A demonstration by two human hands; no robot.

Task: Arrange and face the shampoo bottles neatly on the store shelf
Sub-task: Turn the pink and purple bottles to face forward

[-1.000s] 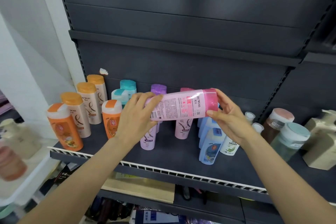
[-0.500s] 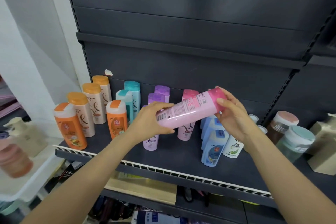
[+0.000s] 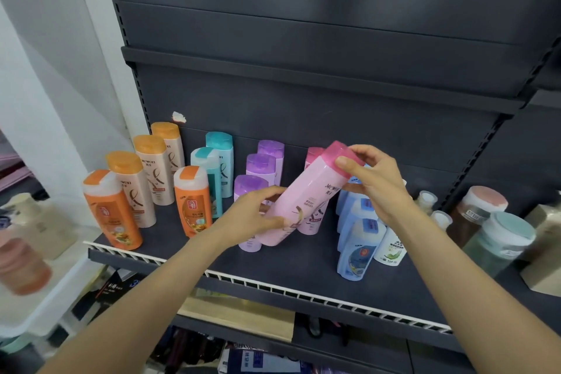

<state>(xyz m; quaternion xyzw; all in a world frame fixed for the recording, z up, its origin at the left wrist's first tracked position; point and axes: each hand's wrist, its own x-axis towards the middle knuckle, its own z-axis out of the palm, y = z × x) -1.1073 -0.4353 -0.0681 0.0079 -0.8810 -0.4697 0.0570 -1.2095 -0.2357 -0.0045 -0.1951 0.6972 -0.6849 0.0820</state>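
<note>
Dark grey metal shelving [image 3: 318, 24] against a white wall [image 3: 45, 70]

Left hand [image 3: 253, 215]: fingers curled round a held bottle's lower body.
Right hand [image 3: 375, 184]: cap end pinched, forearm extended forward.

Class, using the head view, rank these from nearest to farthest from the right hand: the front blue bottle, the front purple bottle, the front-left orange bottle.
From the right hand:
1. Front blue bottle, just below it.
2. Front purple bottle, left, behind the left hand.
3. Front-left orange bottle, far left.
</note>
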